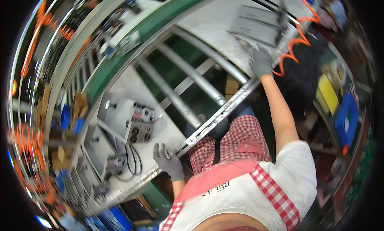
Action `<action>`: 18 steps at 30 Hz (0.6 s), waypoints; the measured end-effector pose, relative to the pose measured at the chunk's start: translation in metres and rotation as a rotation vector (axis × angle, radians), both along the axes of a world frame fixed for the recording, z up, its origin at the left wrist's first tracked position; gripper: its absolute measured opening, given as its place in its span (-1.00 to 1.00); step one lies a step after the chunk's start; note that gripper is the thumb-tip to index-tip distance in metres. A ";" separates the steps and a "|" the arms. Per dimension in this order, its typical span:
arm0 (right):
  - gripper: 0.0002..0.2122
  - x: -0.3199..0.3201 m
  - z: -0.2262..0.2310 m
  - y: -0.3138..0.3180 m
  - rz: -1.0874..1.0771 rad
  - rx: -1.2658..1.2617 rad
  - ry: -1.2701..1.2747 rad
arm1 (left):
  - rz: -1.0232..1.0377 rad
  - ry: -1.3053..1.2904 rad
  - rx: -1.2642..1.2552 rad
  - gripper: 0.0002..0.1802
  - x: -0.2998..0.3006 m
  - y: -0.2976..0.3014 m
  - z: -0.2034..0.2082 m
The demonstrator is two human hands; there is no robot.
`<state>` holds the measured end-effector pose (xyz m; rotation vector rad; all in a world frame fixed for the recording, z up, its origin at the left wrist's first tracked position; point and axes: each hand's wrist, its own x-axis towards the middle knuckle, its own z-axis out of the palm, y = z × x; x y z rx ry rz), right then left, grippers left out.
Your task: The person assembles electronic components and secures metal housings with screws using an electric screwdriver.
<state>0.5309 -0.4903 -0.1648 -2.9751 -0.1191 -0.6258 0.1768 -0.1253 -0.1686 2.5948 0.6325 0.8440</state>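
Apart, gloved hands — cylindrical metal rollers, flat gray panel

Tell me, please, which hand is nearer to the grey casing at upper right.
Right: the right hand is just below the grey casing in the picture; the left hand is far off, across the rollers.

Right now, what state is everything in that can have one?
Left hand: gloved, fingers spread, beside the rail's lower end.
Right hand: gloved, reaching toward the grey metal panels; grip too blurred to tell.
Grey metal panels: lying on the worktop.
Rollers: uncovered, spaced apart.
Orange hose: coiled.
Black cable: loosely looped.
Checked apron: worn.
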 end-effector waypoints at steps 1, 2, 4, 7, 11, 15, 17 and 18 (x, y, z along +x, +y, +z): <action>-0.45 0.004 0.002 -0.008 -0.026 -0.013 0.010 | -0.058 -0.030 -0.030 -0.69 0.003 -0.012 0.004; -0.45 0.010 0.005 -0.020 -0.084 -0.013 0.013 | -0.156 -0.050 -0.036 -0.71 0.011 -0.023 0.009; -0.42 0.021 0.005 -0.044 -0.117 -0.124 0.353 | -0.335 -0.080 -0.066 -0.75 0.024 -0.046 0.017; -0.40 0.032 -0.001 -0.069 -0.047 0.069 0.506 | -0.613 -0.075 -0.120 -0.76 0.060 -0.075 0.021; -0.48 0.034 -0.006 -0.046 -0.110 0.005 0.474 | -0.903 -0.059 -0.179 -0.69 0.105 -0.097 0.018; -0.57 0.034 0.005 -0.018 -0.050 -0.064 0.467 | -1.020 -0.077 -0.180 -0.71 0.135 -0.113 0.021; -0.61 0.038 0.005 -0.005 -0.061 -0.090 0.493 | -1.052 -0.073 -0.188 -0.73 0.141 -0.117 0.021; -0.63 0.033 0.010 -0.005 -0.061 -0.085 0.493 | -1.065 -0.069 -0.219 -0.73 0.143 -0.121 0.020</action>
